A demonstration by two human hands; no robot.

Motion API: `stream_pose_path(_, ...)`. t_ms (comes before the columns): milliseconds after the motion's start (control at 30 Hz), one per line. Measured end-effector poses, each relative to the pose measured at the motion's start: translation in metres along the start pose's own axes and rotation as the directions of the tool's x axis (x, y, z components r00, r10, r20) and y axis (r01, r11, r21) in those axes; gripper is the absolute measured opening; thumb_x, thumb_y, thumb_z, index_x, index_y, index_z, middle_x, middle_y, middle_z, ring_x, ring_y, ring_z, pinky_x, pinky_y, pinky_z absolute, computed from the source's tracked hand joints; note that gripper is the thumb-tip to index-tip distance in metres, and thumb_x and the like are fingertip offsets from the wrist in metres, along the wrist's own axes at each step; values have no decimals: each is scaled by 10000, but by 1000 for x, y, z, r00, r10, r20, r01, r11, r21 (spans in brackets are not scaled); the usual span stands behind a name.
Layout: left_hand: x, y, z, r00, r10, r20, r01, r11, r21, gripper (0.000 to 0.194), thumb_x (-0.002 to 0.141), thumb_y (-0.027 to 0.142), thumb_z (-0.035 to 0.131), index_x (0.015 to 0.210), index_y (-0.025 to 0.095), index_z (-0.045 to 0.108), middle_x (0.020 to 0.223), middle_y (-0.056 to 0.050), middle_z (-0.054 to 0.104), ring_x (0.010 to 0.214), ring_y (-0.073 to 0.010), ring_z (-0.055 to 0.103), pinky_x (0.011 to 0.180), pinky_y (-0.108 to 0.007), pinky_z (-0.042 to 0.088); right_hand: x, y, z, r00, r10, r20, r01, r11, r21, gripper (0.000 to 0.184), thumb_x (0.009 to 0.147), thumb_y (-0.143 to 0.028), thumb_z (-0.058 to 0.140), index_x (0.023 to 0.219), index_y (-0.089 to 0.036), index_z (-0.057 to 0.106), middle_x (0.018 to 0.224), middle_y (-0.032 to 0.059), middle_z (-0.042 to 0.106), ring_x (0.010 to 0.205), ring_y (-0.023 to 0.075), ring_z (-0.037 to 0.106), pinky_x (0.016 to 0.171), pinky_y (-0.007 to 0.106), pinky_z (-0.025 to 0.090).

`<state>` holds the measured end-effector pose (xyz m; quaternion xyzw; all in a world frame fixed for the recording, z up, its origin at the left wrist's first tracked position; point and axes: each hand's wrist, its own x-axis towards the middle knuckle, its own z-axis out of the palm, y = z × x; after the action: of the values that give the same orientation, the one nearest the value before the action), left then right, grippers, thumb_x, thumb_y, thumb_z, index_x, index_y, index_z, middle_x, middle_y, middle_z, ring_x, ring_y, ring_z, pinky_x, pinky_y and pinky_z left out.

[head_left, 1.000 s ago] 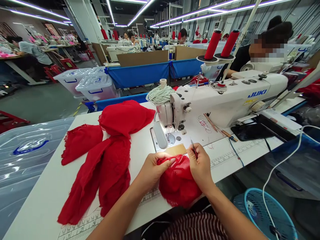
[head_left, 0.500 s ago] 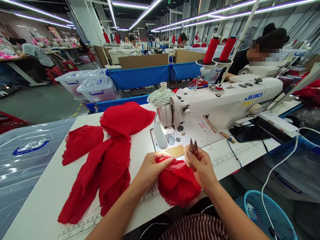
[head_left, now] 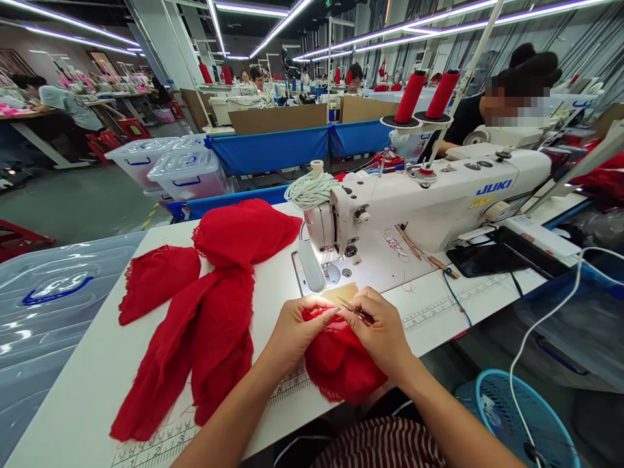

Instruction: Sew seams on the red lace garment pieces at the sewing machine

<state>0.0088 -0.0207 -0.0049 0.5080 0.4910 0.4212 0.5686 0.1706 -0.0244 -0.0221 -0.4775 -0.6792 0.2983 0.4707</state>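
My left hand (head_left: 303, 330) is closed, pinching the top edge of a bunched piece of red fabric (head_left: 341, 367) that hangs over the table's front edge. In my right hand (head_left: 383, 328) is a pair of thread snips (head_left: 355, 308), blades pointing left toward my left fingertips. The fingers of both hands nearly meet at the fabric's upper edge; whether the blades touch it I cannot tell. Just beyond my hands stands a white sewing machine (head_left: 429, 201), with a tan plate (head_left: 341, 294) in front of its needle area. More red fabric (head_left: 219, 286) lies to the left.
A phone (head_left: 487, 257) and a wooden-handled tool (head_left: 442, 266) lie at the right of the table (head_left: 92, 390). Two red thread cones (head_left: 410, 97) stand above the machine. A blue basket (head_left: 526, 409) is low at right, clear bins (head_left: 53, 305) at left. A co-worker (head_left: 517, 91) sits opposite.
My right hand has moved left to my left hand, and the snips have turned from pointing up to pointing left. My left hand still pinches the red fabric.
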Motion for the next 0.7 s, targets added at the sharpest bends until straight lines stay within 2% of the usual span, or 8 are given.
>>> stream_pose_path(167,-1,1,1,1000,2,-22,-1,998,67,229,657,365,734,702,141,729,698,-42,709,662,-170,589,641,-260,441,6,-1,0,999,-27,21,26,998,58,234,903,-285,472,683,-209,456,683,-28,430,612,120,413,569,243,346)
stream_pose_path(300,-2,2,3,999,1,37,-3,998,66,235,660,359,725,695,126,723,664,-37,694,620,-149,554,606,-250,414,0,-4,6,997,-41,69,23,968,252,216,943,-302,411,746,-217,429,722,-26,448,648,121,434,609,248,373)
stream_pose_path(400,-2,0,3,997,-10,78,3,997,82,247,655,366,722,652,119,700,612,-26,663,578,-134,519,568,-246,377,-6,-4,13,996,-51,80,15,916,400,227,958,-312,407,750,-221,412,687,-41,452,580,101,413,577,239,369)
stream_pose_path(467,-3,-2,2,997,-25,78,17,995,101,250,659,367,717,629,121,684,581,-16,638,555,-124,498,543,-242,351,-4,-2,11,1000,-1,29,-12,891,453,235,955,-327,427,745,-221,410,659,-54,431,525,87,374,521,225,342)
stream_pose_path(533,-3,-5,0,998,-47,52,42,995,96,256,650,371,729,611,125,668,549,-3,611,532,-115,484,528,-238,338,2,-1,2,995,70,-75,-23,866,500,217,938,-339,467,760,-221,426,672,-55,435,504,77,360,480,213,315)
stream_pose_path(633,-3,-6,-2,996,-87,10,87,996,-27,270,630,386,758,618,135,660,562,6,609,539,-109,502,544,-231,363,14,2,-18,957,128,-261,40,830,557,207,895,-341,539,759,-228,433,680,-56,455,499,73,384,469,208,315)
stream_pose_path(700,-2,-5,-2,994,-105,10,105,988,-115,263,629,383,771,639,139,672,606,1,629,569,-110,528,572,-228,387,18,4,-27,945,141,-296,26,868,496,135,881,-342,556,828,-233,495,682,-48,488,516,82,419,489,213,340)
